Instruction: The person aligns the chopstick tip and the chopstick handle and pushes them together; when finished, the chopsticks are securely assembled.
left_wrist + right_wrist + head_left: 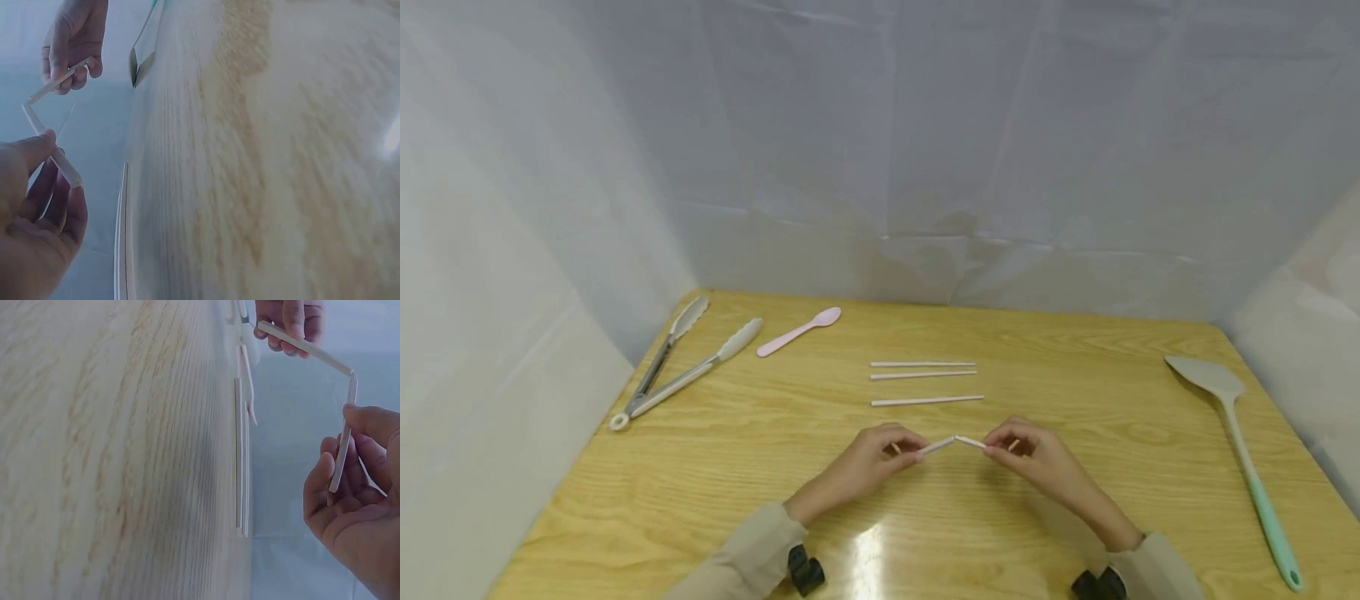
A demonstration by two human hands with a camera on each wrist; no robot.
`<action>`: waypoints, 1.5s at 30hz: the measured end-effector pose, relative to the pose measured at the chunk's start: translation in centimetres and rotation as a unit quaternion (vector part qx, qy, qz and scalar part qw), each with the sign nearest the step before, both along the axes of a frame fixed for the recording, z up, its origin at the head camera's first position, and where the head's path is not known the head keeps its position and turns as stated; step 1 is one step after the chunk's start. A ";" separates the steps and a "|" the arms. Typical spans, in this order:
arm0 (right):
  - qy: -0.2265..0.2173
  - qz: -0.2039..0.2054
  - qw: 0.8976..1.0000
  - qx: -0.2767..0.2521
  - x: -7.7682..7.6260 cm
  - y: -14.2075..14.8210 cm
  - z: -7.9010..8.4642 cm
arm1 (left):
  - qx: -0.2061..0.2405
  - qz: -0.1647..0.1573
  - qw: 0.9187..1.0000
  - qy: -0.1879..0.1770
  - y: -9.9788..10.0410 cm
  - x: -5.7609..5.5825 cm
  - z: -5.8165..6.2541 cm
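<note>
Between both hands is a thin pale chopstick point(937, 446), snapped at its middle into a shallow peak, its two halves meeting at the bend. My left hand point(867, 458) pinches one half between thumb and fingers. The other half is gripped by the thumb and fingers of my right hand point(1047, 462). In the right wrist view the halves of the chopstick point(312, 351) form a sharp angle, raised above the tabletop. Beyond the hands, three straight chopsticks point(925, 402) lie side by side on the table, two of them close together.
Open metal tongs point(681, 380) lie at the wooden table's point(737, 467) left edge, with a pink spoon point(797, 332) beside them. Along the right side rests a spatula point(1242, 446) with a green handle end. A pale sheet point(880, 150) hangs behind the table.
</note>
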State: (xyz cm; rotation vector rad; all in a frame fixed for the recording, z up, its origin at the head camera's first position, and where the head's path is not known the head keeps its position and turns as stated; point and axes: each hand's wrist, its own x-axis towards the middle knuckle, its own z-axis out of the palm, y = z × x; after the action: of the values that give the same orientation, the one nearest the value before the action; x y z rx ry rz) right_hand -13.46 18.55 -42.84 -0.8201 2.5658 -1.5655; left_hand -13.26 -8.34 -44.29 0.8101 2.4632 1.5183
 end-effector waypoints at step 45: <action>0.172 -0.037 0.984 0.010 -0.8 -1.7 1.3 | 0.055 0.050 0.991 0.108 0.5 -0.2 1.4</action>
State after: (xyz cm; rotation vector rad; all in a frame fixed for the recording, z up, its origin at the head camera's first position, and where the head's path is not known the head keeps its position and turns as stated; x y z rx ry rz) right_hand -14.22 16.84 -41.50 -1.0912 2.8708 -1.5308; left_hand -13.41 -7.88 -42.92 0.9280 2.6278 1.6982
